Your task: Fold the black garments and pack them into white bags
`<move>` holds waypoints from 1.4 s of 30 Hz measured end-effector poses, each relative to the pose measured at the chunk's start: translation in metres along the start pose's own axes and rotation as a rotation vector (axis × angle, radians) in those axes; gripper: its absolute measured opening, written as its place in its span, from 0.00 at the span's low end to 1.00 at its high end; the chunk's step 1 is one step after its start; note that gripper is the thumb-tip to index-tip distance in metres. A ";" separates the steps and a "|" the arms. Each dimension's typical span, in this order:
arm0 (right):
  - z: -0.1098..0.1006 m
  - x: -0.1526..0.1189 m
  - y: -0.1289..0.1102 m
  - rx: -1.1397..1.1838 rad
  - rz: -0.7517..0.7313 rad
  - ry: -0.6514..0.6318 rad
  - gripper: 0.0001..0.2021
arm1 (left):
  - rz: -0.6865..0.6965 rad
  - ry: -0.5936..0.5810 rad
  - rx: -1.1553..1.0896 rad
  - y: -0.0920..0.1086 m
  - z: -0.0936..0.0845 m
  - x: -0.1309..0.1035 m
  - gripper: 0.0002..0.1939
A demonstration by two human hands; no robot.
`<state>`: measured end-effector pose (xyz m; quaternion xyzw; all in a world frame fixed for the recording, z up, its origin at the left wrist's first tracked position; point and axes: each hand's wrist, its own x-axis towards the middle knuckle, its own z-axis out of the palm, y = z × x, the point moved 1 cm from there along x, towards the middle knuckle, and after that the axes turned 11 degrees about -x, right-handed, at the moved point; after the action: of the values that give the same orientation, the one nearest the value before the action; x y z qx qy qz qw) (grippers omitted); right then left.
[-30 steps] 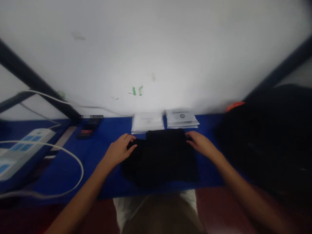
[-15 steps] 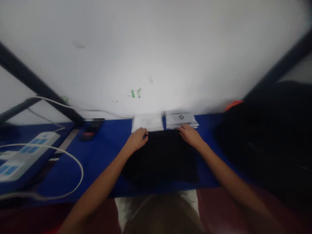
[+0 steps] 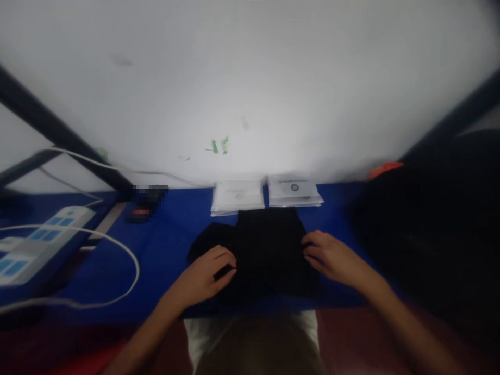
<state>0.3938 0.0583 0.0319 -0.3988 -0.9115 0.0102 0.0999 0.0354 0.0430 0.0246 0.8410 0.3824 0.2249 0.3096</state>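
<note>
While both hands flank it, the black folded garment [image 3: 265,250] lies centre frame on the blue table [image 3: 164,250], long axis running away from the person. Left hand [image 3: 205,276] and right hand [image 3: 332,258] press its side edges with curled fingers, equally near.

Dim, blurry, warped at edges.

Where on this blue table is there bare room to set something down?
Bare blue table lies between the white cable and the black cloth. It is crowded behind the cloth with paper stacks, and right with a dark pile.
</note>
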 end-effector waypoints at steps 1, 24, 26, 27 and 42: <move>0.004 -0.002 -0.001 0.004 0.006 -0.010 0.07 | -0.033 0.108 0.013 -0.009 0.000 -0.007 0.07; 0.027 0.033 -0.041 0.081 -0.083 -0.030 0.12 | -0.349 1.067 0.232 -0.018 -0.075 -0.007 0.06; 0.031 0.036 -0.046 0.090 -0.094 -0.046 0.12 | -0.109 1.020 0.243 -0.002 -0.059 0.014 0.06; 0.032 0.037 -0.048 0.091 -0.094 -0.051 0.12 | -0.027 0.923 0.245 0.005 -0.046 0.024 0.06; 0.035 0.042 -0.049 0.072 -0.088 -0.105 0.11 | -0.032 0.658 0.079 0.006 0.010 -0.004 0.05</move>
<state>0.3240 0.0572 0.0098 -0.3536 -0.9311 0.0595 0.0665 0.0423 0.0335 0.0205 0.7286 0.4835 0.4644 0.1401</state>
